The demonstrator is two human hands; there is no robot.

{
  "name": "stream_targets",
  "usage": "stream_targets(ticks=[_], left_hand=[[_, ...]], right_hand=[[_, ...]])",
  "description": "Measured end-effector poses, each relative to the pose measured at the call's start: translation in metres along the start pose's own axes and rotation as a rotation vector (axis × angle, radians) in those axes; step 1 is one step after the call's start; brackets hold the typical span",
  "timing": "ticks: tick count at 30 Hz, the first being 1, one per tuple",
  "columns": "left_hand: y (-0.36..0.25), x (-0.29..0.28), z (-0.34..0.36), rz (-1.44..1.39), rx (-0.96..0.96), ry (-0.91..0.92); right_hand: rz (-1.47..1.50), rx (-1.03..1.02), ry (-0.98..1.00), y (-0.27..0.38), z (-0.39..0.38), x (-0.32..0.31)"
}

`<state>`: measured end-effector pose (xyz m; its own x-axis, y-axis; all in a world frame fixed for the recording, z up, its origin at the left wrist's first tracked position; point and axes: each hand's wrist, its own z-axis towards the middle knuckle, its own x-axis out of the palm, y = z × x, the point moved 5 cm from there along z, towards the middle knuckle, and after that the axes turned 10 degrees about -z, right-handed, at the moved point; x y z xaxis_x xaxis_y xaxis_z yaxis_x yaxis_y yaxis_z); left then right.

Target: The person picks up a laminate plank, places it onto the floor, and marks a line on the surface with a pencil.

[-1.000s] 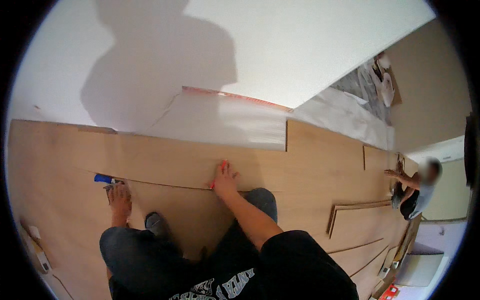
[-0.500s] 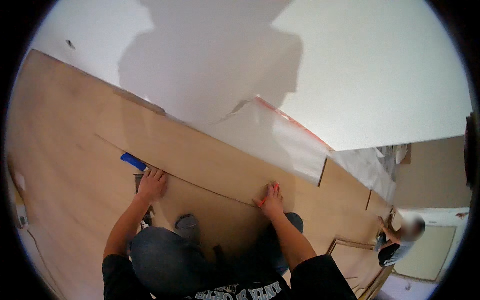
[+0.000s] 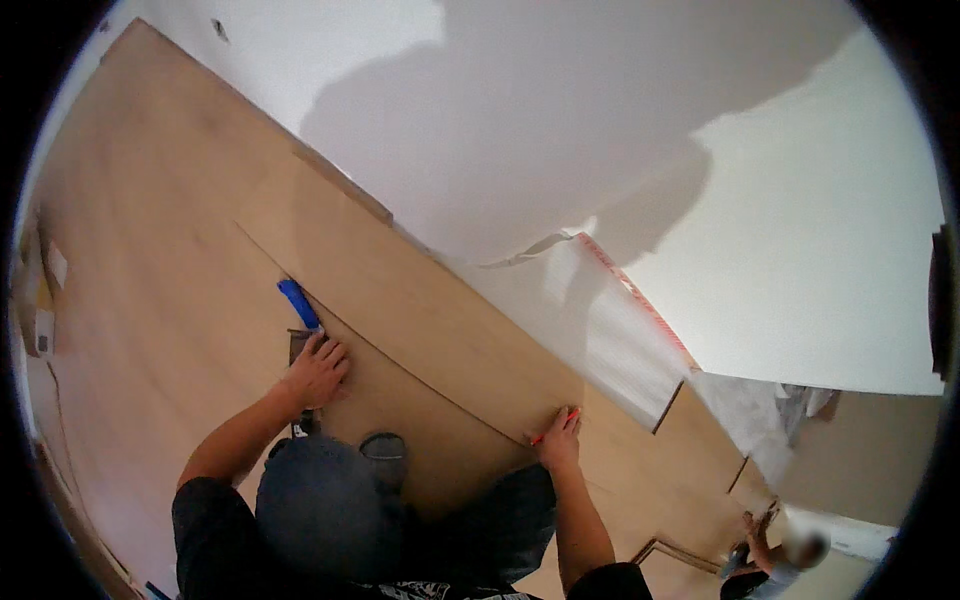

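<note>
My left hand [image 3: 316,372] lies spread on the light-wood floor boards [image 3: 420,330], fingertips at the seam end of a blue-handled tool [image 3: 297,303]. A dark metal piece [image 3: 298,340] shows partly beneath that hand; its shape is mostly hidden. My right hand [image 3: 560,442] rests farther right along the same long seam, fingers closed around a slim red pencil-like object [image 3: 570,415]. Between my hands a thin dark gap runs along the boards. Beyond the boards, white underlay sheet [image 3: 620,350] with a red printed edge strip lies beside the white wall [image 3: 780,250].
A co-worker [image 3: 765,560] crouches at the lower right, hands on the boards, near loose stacked planks [image 3: 665,550]. Grey plastic sheeting [image 3: 740,420] lies beyond the board edge. Small objects [image 3: 42,325] stand along the far left. My knees and foot are below my hands.
The view has swung, so the wall edge now slants steeply and the co-worker appears lower. Both my hands stay at the seam, with small shifts of the fingers.
</note>
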<state>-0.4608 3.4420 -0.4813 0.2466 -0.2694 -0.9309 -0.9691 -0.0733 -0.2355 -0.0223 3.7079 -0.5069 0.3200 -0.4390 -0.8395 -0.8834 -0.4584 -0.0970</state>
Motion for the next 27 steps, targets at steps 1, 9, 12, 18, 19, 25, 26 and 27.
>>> stream_targets(ticks=[1,9,12,18,19,25,26,27], left_hand=[[0.002,0.003,0.000,0.040,-0.005,0.015],[0.016,0.029,-0.004,0.056,0.097,0.046],[0.035,0.048,-0.017,0.075,0.089,0.168],[0.068,0.059,-0.030,0.137,-0.087,0.125],[0.067,0.051,-0.031,0.128,-0.099,0.096],[0.064,0.005,0.027,-0.033,-0.110,-0.121],[0.064,0.001,0.044,-0.044,-0.134,-0.137],[0.067,0.002,0.058,-0.050,-0.164,-0.148]], right_hand=[[0.013,0.003,0.004,0.002,-0.001,-0.005],[-0.061,0.026,-0.026,-0.013,0.007,0.006],[-0.085,0.030,0.021,-0.031,0.011,0.027],[-0.100,0.078,0.033,-0.042,0.036,0.043],[-0.092,0.089,0.019,-0.045,0.034,0.045],[-0.038,0.065,0.003,-0.046,0.029,0.040],[-0.030,0.060,-0.011,-0.048,0.029,0.039],[-0.041,0.064,0.005,-0.047,0.029,0.039]])
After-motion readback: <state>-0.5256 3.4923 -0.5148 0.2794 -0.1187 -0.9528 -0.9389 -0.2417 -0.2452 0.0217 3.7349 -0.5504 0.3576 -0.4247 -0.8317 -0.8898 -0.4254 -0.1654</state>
